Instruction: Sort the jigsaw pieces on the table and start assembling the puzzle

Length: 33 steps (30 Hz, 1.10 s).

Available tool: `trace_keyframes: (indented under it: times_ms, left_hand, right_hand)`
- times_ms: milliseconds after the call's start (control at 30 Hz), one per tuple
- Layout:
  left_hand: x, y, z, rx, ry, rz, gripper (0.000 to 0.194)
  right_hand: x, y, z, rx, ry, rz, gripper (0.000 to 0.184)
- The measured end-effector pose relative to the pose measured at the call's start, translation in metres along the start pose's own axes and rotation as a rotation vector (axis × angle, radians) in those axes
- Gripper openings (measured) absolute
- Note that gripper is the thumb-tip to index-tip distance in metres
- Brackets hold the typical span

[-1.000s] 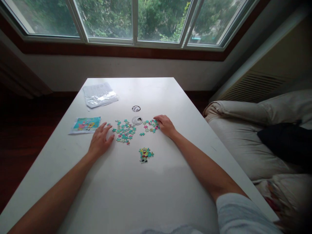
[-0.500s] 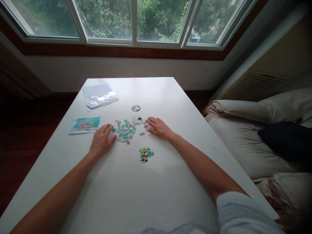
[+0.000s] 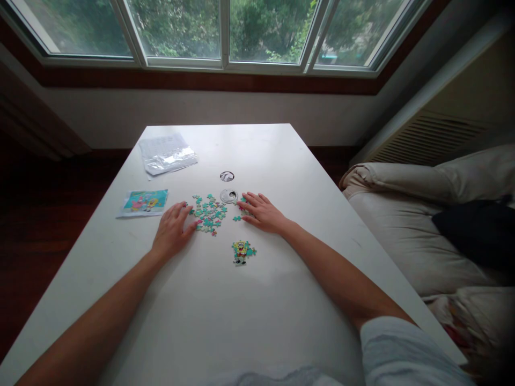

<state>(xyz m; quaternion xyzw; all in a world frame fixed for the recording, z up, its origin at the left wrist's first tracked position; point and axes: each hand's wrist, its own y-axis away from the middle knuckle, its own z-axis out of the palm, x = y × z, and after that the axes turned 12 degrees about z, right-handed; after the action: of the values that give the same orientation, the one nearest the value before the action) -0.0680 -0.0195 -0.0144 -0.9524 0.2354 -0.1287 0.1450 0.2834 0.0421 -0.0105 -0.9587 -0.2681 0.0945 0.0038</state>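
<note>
Loose jigsaw puzzle pieces point(image 3: 210, 214), mostly turquoise with some pink, lie in a pile on the white table point(image 3: 193, 316). At the pile's left edge rests my left hand point(image 3: 172, 228), fingers apart and touching pieces there. My right hand point(image 3: 263, 213) lies flat with fingers spread over a few more pieces to the right of the pile, partly hiding them. One turquoise piece point(image 3: 237, 218) sits by its thumb. Nearer to me is a joined section of puzzle point(image 3: 242, 252) showing a yellow cartoon figure.
A picture packet point(image 3: 145, 202) with cartoon figures lies left of my left hand. Behind it is a clear plastic bag point(image 3: 167, 154). Two round grey-and-white discs point(image 3: 229, 196) are beyond the pieces. A cream sofa point(image 3: 386, 230) stands at the table's right, and a window is ahead.
My left hand has shifted slightly right against the pile. The fingers of my right hand have moved a little over the pieces beneath them. The whole view has shifted slightly.
</note>
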Motion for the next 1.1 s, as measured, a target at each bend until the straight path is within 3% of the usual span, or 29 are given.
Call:
trace_keyframes:
  times_ms: [267, 467, 633, 933, 1100]
  left_hand:
    - [0.008, -0.010, 0.004, -0.038, 0.071, 0.002, 0.049]
    - [0.006, -0.038, 0.011, -0.038, 0.032, 0.005, 0.054]
    - [0.012, -0.055, 0.021, -0.108, -0.033, 0.026, 0.062]
    - [0.014, -0.048, 0.013, -0.246, -0.029, 0.118, 0.064]
    - [0.022, -0.046, 0.008, -0.276, -0.013, 0.165, 0.062]
  right_hand:
    - [0.001, 0.002, -0.001, 0.042, -0.064, -0.029, 0.049]
    - [0.002, 0.001, 0.000, 0.072, -0.113, -0.073, 0.048]
    - [0.006, -0.001, 0.005, 0.152, -0.185, -0.039, 0.042]
    - [0.011, -0.005, 0.013, 0.250, -0.251, -0.043, 0.031]
    - [-0.001, 0.000, 0.006, 0.275, -0.212, -0.102, 0.027]
